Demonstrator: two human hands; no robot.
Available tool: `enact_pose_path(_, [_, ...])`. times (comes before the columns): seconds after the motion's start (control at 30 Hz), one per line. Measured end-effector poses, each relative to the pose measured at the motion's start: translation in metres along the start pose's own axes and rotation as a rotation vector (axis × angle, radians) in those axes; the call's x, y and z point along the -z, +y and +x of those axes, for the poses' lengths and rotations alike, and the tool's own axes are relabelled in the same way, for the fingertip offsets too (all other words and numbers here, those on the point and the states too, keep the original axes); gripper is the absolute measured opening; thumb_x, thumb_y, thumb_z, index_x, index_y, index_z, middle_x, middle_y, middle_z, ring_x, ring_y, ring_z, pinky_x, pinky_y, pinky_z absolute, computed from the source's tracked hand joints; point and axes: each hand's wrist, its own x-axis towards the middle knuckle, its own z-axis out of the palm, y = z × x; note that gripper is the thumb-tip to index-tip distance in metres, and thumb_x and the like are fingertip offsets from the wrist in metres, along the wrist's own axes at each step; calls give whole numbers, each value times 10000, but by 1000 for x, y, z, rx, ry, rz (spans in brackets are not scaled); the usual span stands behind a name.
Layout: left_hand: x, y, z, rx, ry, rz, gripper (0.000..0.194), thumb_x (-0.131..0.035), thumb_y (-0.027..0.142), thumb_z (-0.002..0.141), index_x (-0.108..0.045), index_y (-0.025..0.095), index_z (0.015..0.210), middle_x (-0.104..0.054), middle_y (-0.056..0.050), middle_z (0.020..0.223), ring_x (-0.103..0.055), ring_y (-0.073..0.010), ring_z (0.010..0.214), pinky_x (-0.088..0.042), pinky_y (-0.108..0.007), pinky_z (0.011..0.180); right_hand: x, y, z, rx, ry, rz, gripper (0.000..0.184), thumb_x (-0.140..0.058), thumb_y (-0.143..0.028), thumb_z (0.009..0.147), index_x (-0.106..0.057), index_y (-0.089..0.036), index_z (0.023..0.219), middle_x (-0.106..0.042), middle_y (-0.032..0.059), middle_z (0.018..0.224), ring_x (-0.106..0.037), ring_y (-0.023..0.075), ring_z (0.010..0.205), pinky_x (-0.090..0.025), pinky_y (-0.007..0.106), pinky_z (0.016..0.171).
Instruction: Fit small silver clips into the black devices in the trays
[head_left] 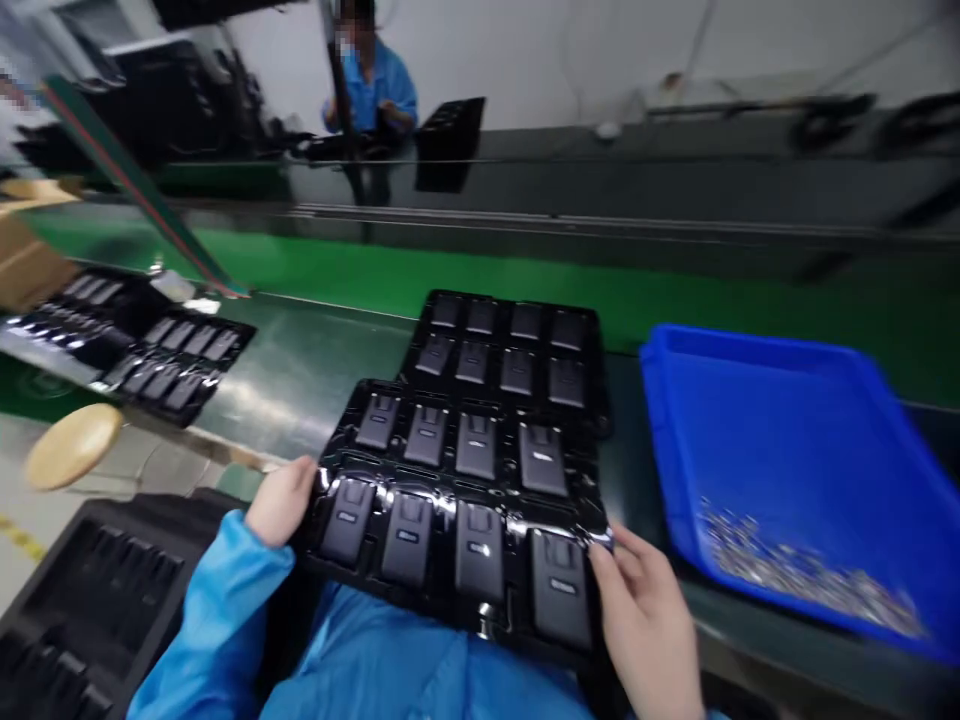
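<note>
A black plastic tray (442,480) is held level in front of my body, carrying several dark grey rectangular devices (478,447) in two rows of pockets. My left hand (282,500) grips its left edge, fingers hidden below. On the right edge, my right hand (646,620) pinches the rim between thumb and fingers. Just beyond, a second black tray (504,345) of similar devices rests on the green worktable, its near edge covered by the held tray.
To the right stands a blue bin (757,420) with small metal parts (810,575). More loaded trays (176,365) sit along the bench at left, by a cardboard box (30,260). A round stool (73,447) and black foam tray (105,590) are lower left. A person in blue (382,85) works across.
</note>
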Motion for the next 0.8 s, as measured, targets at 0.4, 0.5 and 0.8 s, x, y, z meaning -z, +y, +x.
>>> enact_pose_path(0.4, [51, 58, 60, -69, 82, 13, 284, -361, 364, 863, -531, 217, 690, -607, -37, 648, -590, -201, 679, -422, -273, 633, -3, -34, 74, 160, -31, 95, 463, -591, -565, 813, -531, -243, 1141, -682, 52, 910, -657, 246, 861, -524, 420, 789])
enact_pose_path(0.5, [70, 94, 97, -77, 130, 45, 236, -400, 279, 873, -560, 201, 718, -568, -25, 621, -568, -194, 693, -412, -268, 665, -5, -47, 123, 287, 54, -53, 391, -573, -520, 817, -549, -232, 1080, -652, 32, 825, -626, 236, 805, -505, 422, 778])
enact_pose_path(0.8, [93, 198, 212, -107, 190, 99, 320, -547, 402, 958, -627, 132, 1108, -650, -81, 1125, -621, -194, 1027, -505, -425, 923, -18, -94, 293, 477, 230, -328, 356, -496, -476, 912, -570, -162, 1064, -621, 64, 826, -607, 255, 918, -459, 466, 906])
